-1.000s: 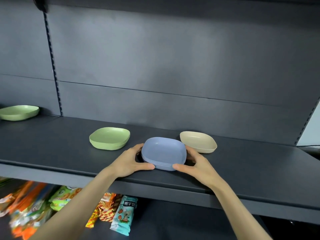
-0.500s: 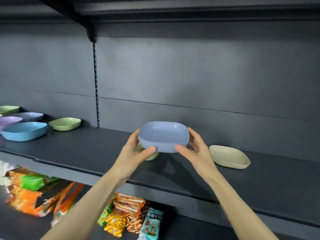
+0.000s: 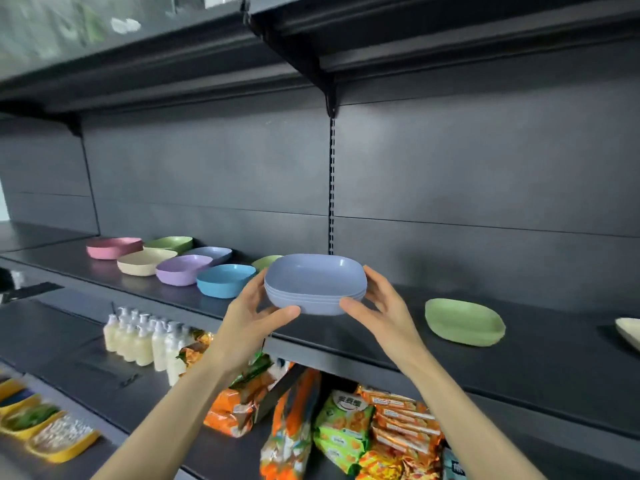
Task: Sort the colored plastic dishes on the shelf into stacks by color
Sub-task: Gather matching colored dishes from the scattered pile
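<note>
A stack of periwinkle-blue dishes hangs in the air above the dark shelf. My left hand grips its left side and my right hand grips its right side, thumbs under the front rim. To the left on the shelf stand a bright blue dish, a purple dish, a cream dish, a pink dish, a green dish and a periwinkle dish. Another green dish peeks out behind my left hand. At the right lie a green dish and a cream dish, cut by the frame edge.
A shelf board hangs overhead. On the lower shelf stand white bottles and orange and green snack packs. Yellow trays sit at the bottom left. A slotted upright runs down the back wall.
Both hands lifted the periwinkle stack off the shelf and carried it left. The view swung left, bringing the group of dishes at the left into sight.
</note>
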